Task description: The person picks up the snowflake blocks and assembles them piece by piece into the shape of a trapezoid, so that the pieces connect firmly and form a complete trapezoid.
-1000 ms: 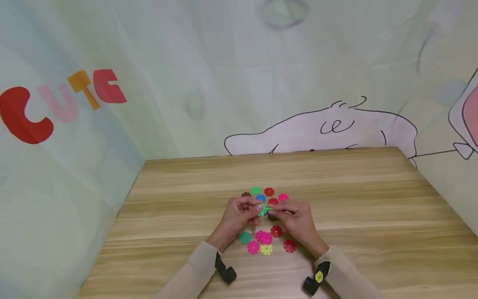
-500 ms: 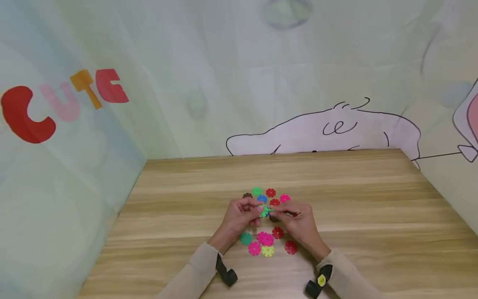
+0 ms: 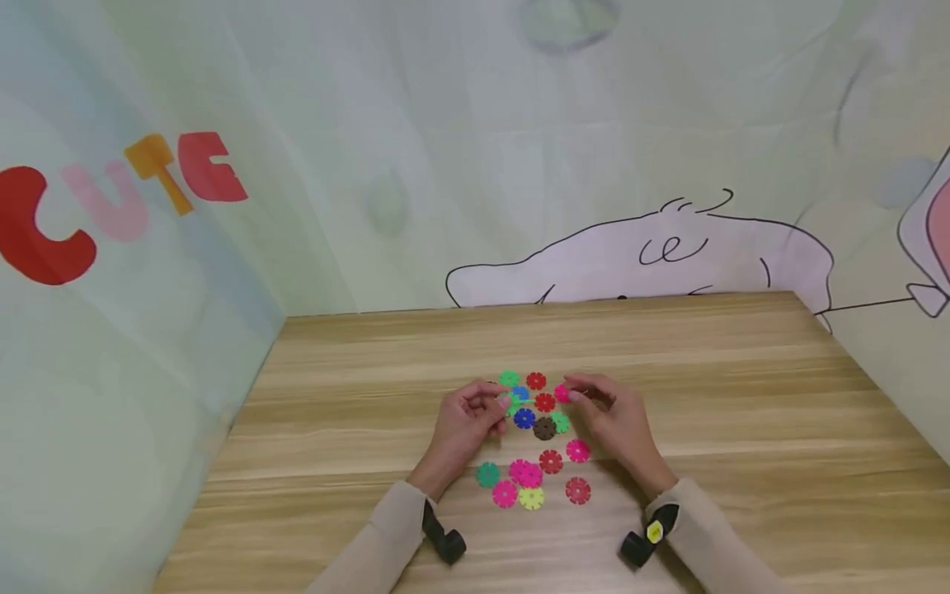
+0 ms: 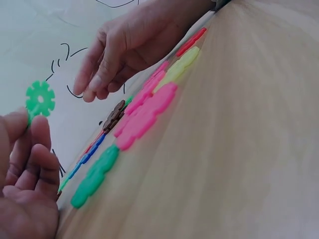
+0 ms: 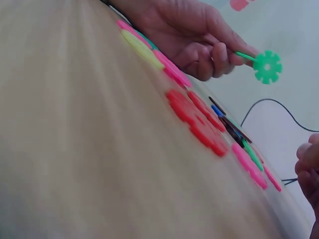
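Note:
My left hand (image 3: 462, 429) pinches a pair of joined green snowflake discs (image 5: 273, 60) between thumb and fingers, held above the table. In the right wrist view one disc lies edge-on in the fingers while the other stands crosswise at its rim. My right hand (image 3: 622, 422) is raised to the right, its fingers loosely bent with nothing visible between them in the left wrist view. From the head view its fingertips overlap a pink disc (image 3: 562, 393); the left wrist view shows them above the table. Below and between the hands lie a dark blue disc (image 3: 524, 418) and a brown disc (image 3: 545, 428).
More notched discs lie flat on the wooden table (image 3: 356, 388): a teal one (image 3: 487, 475), a yellow one (image 3: 531, 498), overlapping pink ones (image 3: 529, 474) and several red ones, including one at the front right (image 3: 578, 491). A printed curtain (image 3: 356, 165) hangs behind the table.
My right hand has come off the green discs and moved right and slightly away. The left hand has shifted a little left and up, still holding them. Blue, brown and green discs beneath are uncovered.

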